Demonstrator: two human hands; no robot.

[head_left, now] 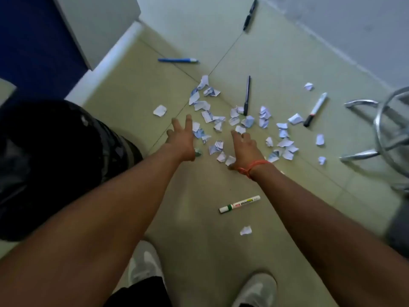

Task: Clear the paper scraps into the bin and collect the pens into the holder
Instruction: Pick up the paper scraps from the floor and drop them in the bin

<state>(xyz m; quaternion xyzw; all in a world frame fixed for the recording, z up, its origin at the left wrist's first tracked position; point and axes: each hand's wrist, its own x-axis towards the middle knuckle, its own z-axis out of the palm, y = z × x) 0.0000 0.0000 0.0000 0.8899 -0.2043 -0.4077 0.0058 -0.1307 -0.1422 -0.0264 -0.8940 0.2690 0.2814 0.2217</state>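
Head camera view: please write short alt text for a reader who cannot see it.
Two bare hands, left hand and right hand, reach down with spread fingers over torn paper scraps on a tiled floor. Several pens lie around, including a green-capped marker; a black-lined bin stands left.

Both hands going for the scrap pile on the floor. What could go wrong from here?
1. The black pen lies with its tip among the white crumpled paper scraps; a two-handed scoop may carry it toward the black-lined bin.
2. The green-capped white marker lies near the grey shoes; it could be stepped on.
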